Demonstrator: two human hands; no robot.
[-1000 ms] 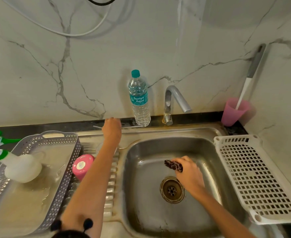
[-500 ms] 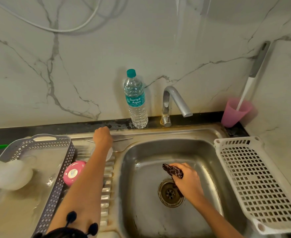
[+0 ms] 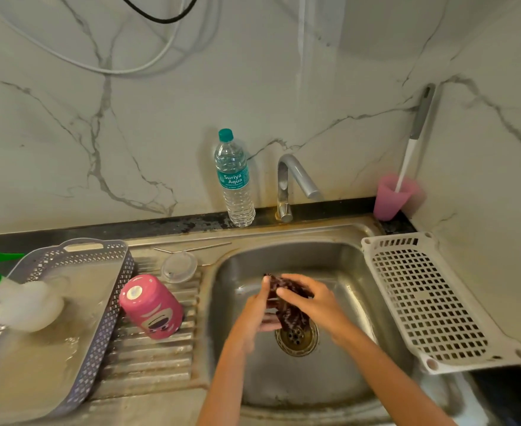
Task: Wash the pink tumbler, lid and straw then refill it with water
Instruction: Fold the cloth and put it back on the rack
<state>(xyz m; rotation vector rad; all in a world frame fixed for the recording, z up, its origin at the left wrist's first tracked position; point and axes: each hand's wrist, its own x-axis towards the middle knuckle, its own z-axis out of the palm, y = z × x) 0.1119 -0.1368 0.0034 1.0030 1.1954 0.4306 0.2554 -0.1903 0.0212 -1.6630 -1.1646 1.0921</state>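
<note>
Nearest the front edge of the sink point(image 3: 376, 404), a dark scrubber point(image 3: 287, 305) is being worked right over the drain point(image 3: 296, 341). The left hand point(image 3: 257, 315) and right hand point(image 3: 317, 302) are both being curled round it, fingers pressed into it. If it's being let go sloppily, it could probably get dropped onto the drain hole.

Left of the basin, on the ribbed drainboard, the pink tumbler point(image 3: 151, 305) is being left what looks like mouth-down, just beside the grey basket point(image 3: 105, 318). Wet ribs plus a stray elbow and it's likely being tipped over.

Further back, the clear lid point(image 3: 179, 265) and thin metal straw point(image 3: 191, 249) are being kept near the drainboard's back edge. The straw is easily being knocked into the basin from there.

At the table's back edge, the water bottle point(image 3: 234, 179) is being kept capped beside the tap point(image 3: 293, 182). It's tall and narrow, so a careless reach is risking a topple.
</note>
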